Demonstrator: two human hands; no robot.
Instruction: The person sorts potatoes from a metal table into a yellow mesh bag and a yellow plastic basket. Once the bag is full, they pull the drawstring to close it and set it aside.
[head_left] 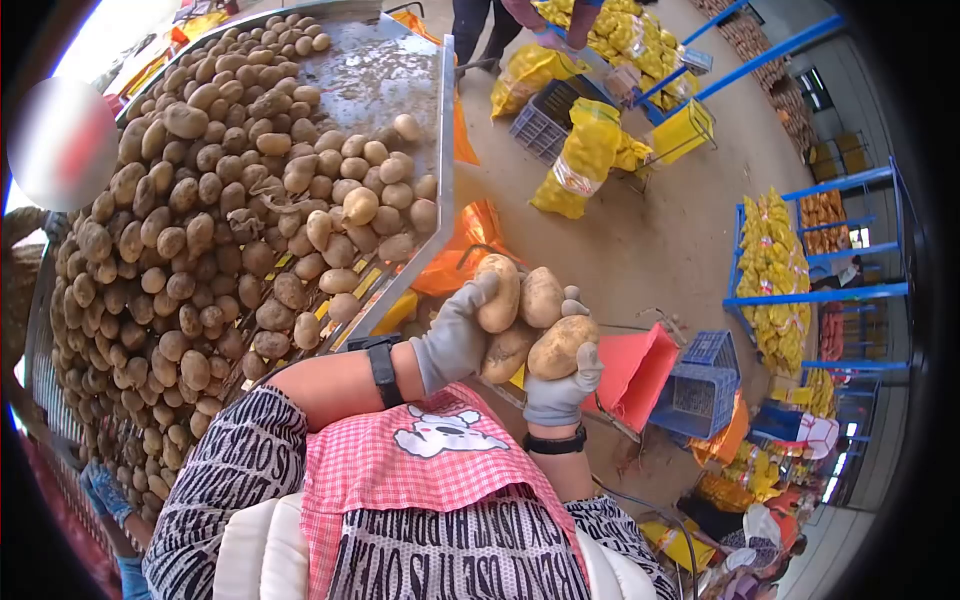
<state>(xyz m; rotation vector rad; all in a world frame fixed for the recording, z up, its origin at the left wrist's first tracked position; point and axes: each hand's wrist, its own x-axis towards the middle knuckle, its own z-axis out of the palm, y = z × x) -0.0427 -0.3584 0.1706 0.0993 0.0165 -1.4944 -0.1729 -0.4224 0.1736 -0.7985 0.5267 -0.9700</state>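
Both hands wear grey gloves and meet in front of my apron, with several large potatoes [545, 298] clustered between them. My left hand [450, 345] curls around the left side of the cluster, its fingers at an upright potato [498, 293]. From below and the right, my right hand [562, 392] wraps a bigger, soil-marked potato [562, 348]. One more potato [507, 352] sits low between the two palms. To the left stands a metal sorting table [440, 130] heaped with potatoes [180, 240].
Below my hands, a red bag [632, 375] hangs open on a frame beside blue crates [695, 395]. An orange bag [478, 240] hangs at the table edge. Filled yellow sacks [580, 160] stand ahead near a person [490, 25]. A co-worker's blue-gloved hand [105, 490] is at lower left.
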